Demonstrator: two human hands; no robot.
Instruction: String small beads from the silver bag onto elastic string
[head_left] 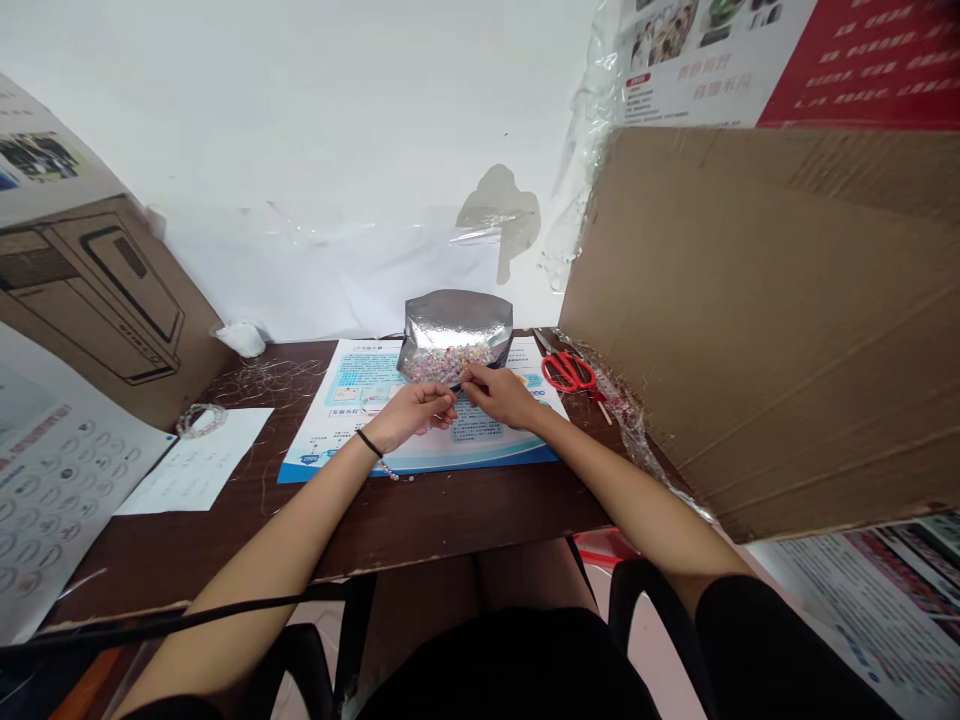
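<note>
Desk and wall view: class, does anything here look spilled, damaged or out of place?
Yes. Fine clear threads lie tangled on the dark wooden desk, left of the printed mat, like stray litter. The white wall has a stained, peeling patch above the silver pouch, which suggests damp damage.

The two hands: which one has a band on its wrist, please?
The left hand wears the thin black wristband; the right hand has no band, and its wrist is bare.
</note>
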